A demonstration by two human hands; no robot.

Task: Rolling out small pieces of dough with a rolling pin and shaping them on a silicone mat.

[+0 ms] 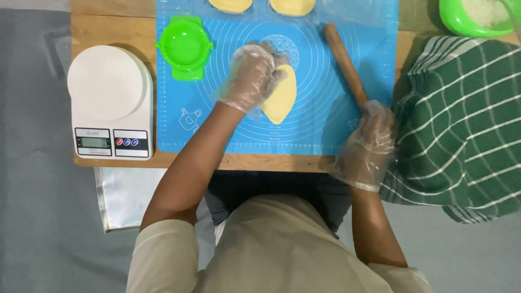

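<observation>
A flat oval of yellow dough (282, 97) lies on a blue silicone mat (239, 130). My left hand (251, 76), in a clear plastic glove, rests on the dough's left edge with fingers curled over it. My right hand (369, 144), also gloved, grips the near end of a wooden rolling pin (343, 59), which lies slanted across the right side of the mat. A green dumpling press (184, 48) stands open at the mat's left edge.
A white kitchen scale (111, 100) sits on the wooden board (108, 30) at the left. Two more yellow dough pieces (230, 5) lie at the mat's far edge. A green bowl of white flour (477, 16) and a green striped cloth (461, 125) are at the right.
</observation>
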